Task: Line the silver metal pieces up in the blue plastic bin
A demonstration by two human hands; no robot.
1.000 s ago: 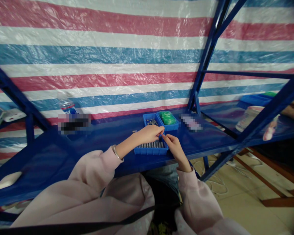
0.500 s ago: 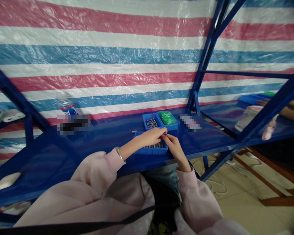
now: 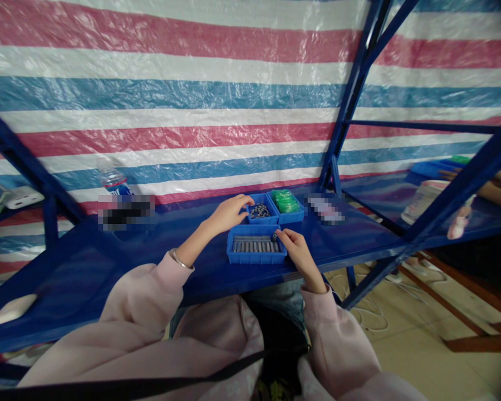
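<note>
My left hand (image 3: 232,213) is at the left rim of a small blue bin (image 3: 269,221) of tiny metal parts (image 3: 259,210), thumb and fingers apart, with nothing visible between them. Pinched in the fingertips of my right hand (image 3: 296,246) is a small metal cylinder (image 3: 274,236), over the right end of the nearer blue bin (image 3: 256,258). Grey metal cylinders (image 3: 254,246) lie side by side in a row inside that nearer bin. To the right of the small-parts bin, another blue bin (image 3: 297,218) holds green plastic packets (image 3: 286,201).
A pixelated phone-like item (image 3: 324,208) lies right of the bins. Left are a plastic bottle (image 3: 116,181), a dark blurred item (image 3: 125,213) and a white object (image 3: 13,309). Blue posts (image 3: 350,94) frame the blue table (image 3: 171,234). Another person's arm (image 3: 499,189) shows at far right.
My left hand has moved away from my right hand, left and back to the small-parts bin. The row of cylinders is now uncovered. My right hand has stayed nearly in place.
</note>
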